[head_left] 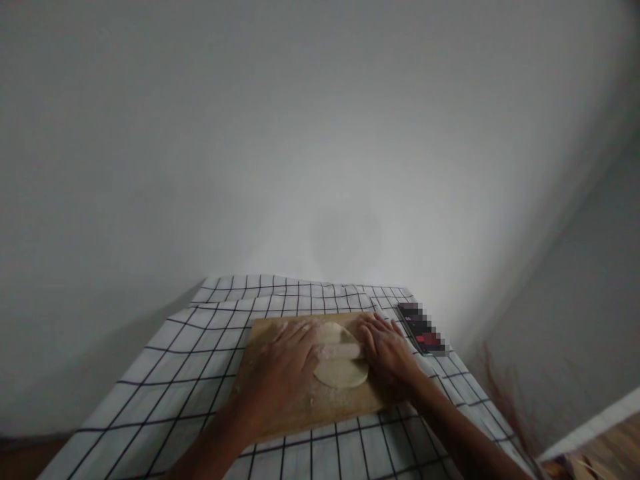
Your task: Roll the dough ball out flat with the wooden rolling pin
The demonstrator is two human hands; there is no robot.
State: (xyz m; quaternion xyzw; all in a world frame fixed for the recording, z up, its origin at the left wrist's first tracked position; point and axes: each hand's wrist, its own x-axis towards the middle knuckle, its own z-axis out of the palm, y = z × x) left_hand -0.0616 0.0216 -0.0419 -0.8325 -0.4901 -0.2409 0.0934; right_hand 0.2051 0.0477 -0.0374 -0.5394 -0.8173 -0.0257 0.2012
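A flattened, roundish sheet of dough (341, 377) lies on a wooden board (295, 420) dusted with flour. Across the dough rests a floury rolling pin (341, 351), its middle showing between my hands. My left hand (290, 350) is laid over the pin's left end, fingers reaching forward and the palm hiding that end. Over the right end sits my right hand (385, 347), its fingers curved forward on the pin. Both hands hold the pin against the dough. Their undersides and thumbs are mostly hidden.
Under the board, a white tablecloth (195, 363) with black grid lines covers the table, which stands against a pale wall (300, 167). A dark, flat item (423, 330), partly pixelated, lies right of the board. Wispy reddish stalks (505, 393) show beyond the table's right edge.
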